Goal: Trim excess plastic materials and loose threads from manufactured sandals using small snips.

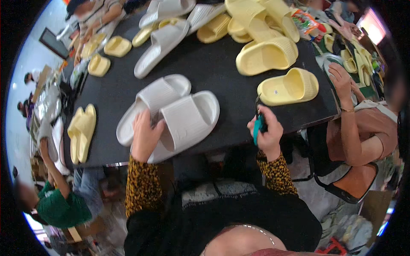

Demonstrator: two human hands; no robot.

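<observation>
Awaiting trimming, perhaps, centre-left grey slippers [188, 121] are touched by the left hand [145, 135], thumb apart; snips [257, 129] clamped in the right hand [270, 131] should be brought leftward.

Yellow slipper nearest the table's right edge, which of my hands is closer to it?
Right. Your right hand, holding a teal-handled tool, is just on your side of the yellow slipper; your left hand is farther left, at the light-gray slippers.
</observation>
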